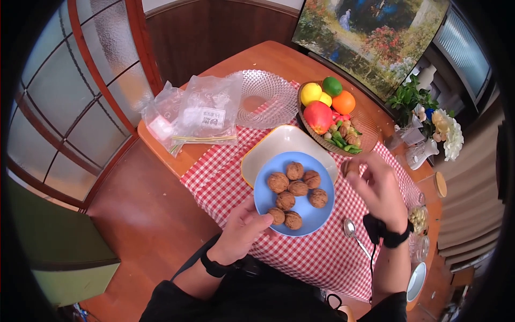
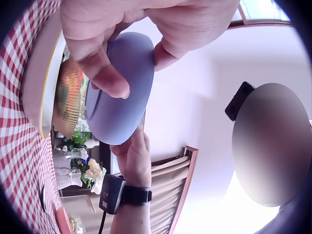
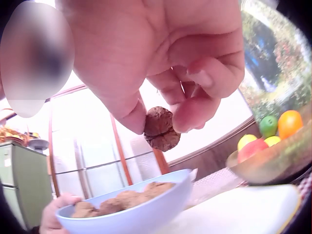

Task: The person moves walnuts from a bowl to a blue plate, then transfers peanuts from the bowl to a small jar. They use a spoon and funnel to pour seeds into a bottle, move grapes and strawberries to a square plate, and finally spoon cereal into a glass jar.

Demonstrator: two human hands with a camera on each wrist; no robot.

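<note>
A blue plate (image 1: 307, 208) holding several walnuts (image 1: 298, 188) is gripped at its lower left rim by the left hand (image 1: 238, 231). In the left wrist view, the left hand's (image 2: 146, 39) fingers lie under the plate's (image 2: 122, 107) underside. The right hand (image 1: 380, 190) pinches one walnut (image 3: 161, 129) between thumb and fingers, to the right of the plate and above the table. A white dish with a yellow rim (image 1: 268, 145) stands behind the plate and partly beneath it in the head view.
A basket (image 1: 370, 137) of fruit, nuts and green pods stands at the back right. Behind are a glass plate (image 1: 263, 80) and plastic bags (image 1: 206, 107). A spoon (image 1: 350, 228) lies on the checked cloth (image 1: 316, 263); jars (image 1: 418, 220) and a light blue bowl (image 1: 416, 282) stand at the right.
</note>
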